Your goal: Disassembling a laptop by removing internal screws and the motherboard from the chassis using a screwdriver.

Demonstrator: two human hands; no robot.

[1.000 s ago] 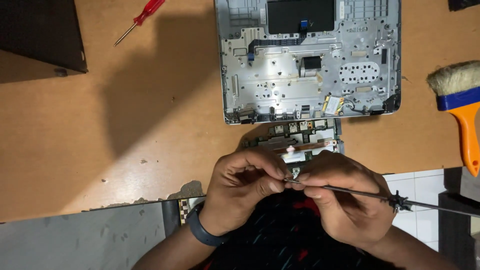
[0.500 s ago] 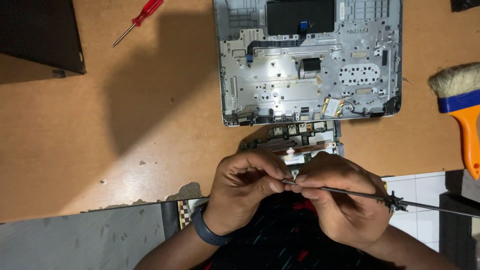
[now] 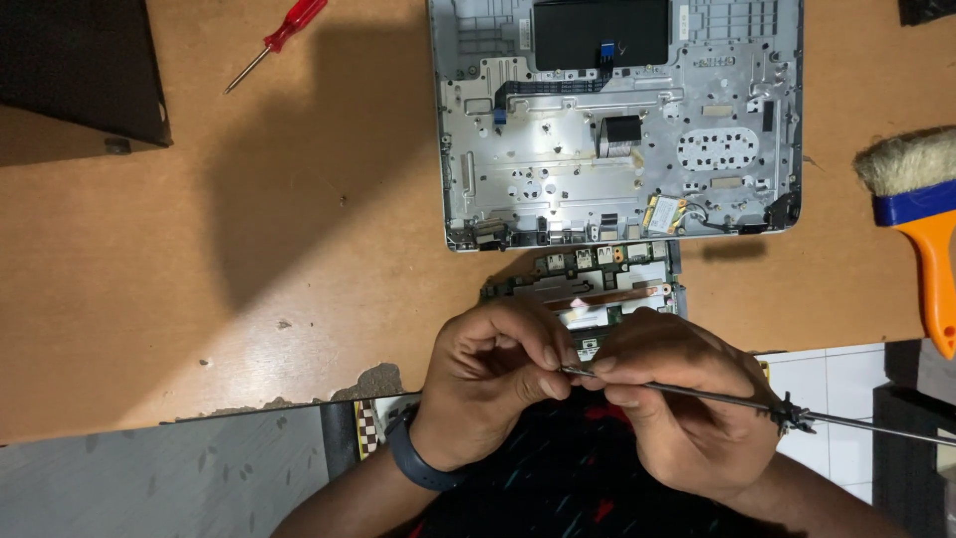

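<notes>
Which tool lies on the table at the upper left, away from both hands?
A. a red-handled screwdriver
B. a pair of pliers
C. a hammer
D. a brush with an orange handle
A: the red-handled screwdriver lies alone at the upper left of the wooden table, while the brush lies at the right edge.

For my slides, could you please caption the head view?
Both hands, left hand and right hand, pinch a thin metal rod above a circuit board.
</notes>
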